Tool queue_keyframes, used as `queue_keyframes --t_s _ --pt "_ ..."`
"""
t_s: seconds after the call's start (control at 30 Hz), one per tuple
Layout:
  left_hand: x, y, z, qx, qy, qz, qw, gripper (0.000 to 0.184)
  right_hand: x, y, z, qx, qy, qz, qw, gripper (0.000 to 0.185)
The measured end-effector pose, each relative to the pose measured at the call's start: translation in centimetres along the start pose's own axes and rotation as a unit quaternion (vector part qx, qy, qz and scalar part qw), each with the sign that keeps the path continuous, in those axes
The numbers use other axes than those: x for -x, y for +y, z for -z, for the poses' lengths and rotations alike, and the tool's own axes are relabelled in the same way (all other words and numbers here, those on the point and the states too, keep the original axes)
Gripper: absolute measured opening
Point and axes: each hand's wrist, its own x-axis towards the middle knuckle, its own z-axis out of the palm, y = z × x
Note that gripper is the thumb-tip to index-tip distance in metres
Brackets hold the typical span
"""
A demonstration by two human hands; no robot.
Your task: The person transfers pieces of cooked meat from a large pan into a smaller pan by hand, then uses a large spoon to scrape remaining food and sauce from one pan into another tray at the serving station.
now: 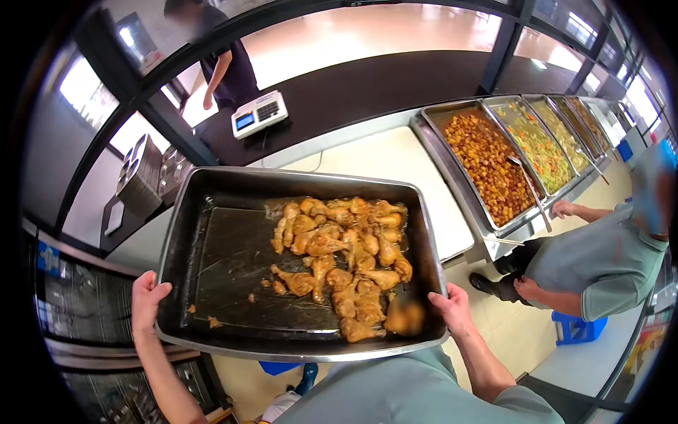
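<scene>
A deep rectangular metal baking tray (pixel 233 268) spans the middle of the view, held up in front of my body. Browned chicken drumsticks (pixel 353 247) lie heaped in its right half, while the dark left half has only a few scraps. My left hand (pixel 147 300) grips the tray's left end, thumb over the rim. At the right end, my right hand (pixel 452 309) closes round the edge with its thumb on top. The fingers beneath the tray are hidden on both sides. A blurred patch covers part of the food near my right hand.
A white counter (pixel 367 159) lies beyond the tray, beside a serving line with diced brown food (pixel 487 159) and shredded vegetables (pixel 537 141). A scale (pixel 260 114) sits on the dark ledge. A co-worker (pixel 593 261) stands right; another person (pixel 229 67) is behind the frame.
</scene>
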Motion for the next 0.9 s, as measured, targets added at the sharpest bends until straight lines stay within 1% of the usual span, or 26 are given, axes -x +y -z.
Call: queue_keyframes --t_s 0.03,0.1,0.17,0.2,0.3,0.37,0.43,0.53,0.57,0.63,0.67,0.77,0.87,0.9 --pt "1.2 0.8 2.6 -0.014 0.022 -0.003 1.0 0.031 -0.9 0.7 -2.4 -0.017 -0.03 0.009 0.999 0.014" --pt "4.5 -0.7 5.3 -0.036 0.058 0.012 0.998 0.033 -0.7 1.2 -3.9 -0.012 -0.063 -0.02 0.998 0.015" --pt "8.0 -1.1 8.4 -0.056 0.081 0.044 0.994 0.034 0.6 1.0 -5.6 -0.003 -0.09 -0.053 0.995 0.019" --pt "9.2 -0.9 9.7 -0.069 0.085 0.049 0.993 0.034 0.4 1.9 -6.5 0.001 -0.112 -0.053 0.992 0.022" --pt "12.4 0.9 11.9 -0.095 0.099 0.085 0.987 0.034 0.0 3.3 -8.7 0.007 -0.174 -0.07 0.982 0.03" --pt "14.1 1.9 12.7 -0.095 0.121 0.103 0.983 0.031 0.0 4.0 -10.0 0.014 -0.193 -0.067 0.979 0.037" --pt "15.6 3.3 13.0 -0.1 0.118 0.132 0.979 0.029 0.7 5.5 -10.6 0.027 -0.218 -0.089 0.972 0.04" --pt "17.3 3.4 14.2 -0.15 0.132 0.144 0.969 0.026 0.8 7.7 -11.7 0.034 -0.244 -0.09 0.965 0.041" --pt "17.5 3.9 14.0 -0.151 0.15 0.143 0.967 0.025 0.6 8.0 -12.3 0.027 -0.25 -0.1 0.963 0.04" --pt "17.5 2.5 15.1 -0.141 0.145 0.157 0.967 0.024 0.3 8.2 -12.4 0.022 -0.252 -0.127 0.959 0.038" --pt "17.5 3.1 15.3 -0.144 0.148 0.163 0.965 0.024 0.8 7.1 -12.9 0.021 -0.254 -0.149 0.955 0.037" --pt "16.9 4.1 14.8 -0.136 0.144 0.172 0.965 0.024 0.8 6.6 -13.9 -0.007 -0.246 -0.156 0.957 0.033" --pt "16.8 4.2 15.4 -0.128 0.147 0.167 0.966 0.023 0.4 9.5 -13.4 0.007 -0.245 -0.166 0.955 0.029" --pt "16.5 4.2 15.6 -0.125 0.147 0.173 0.966 0.023 0.5 9.1 -13.5 0.002 -0.244 -0.166 0.955 0.028"
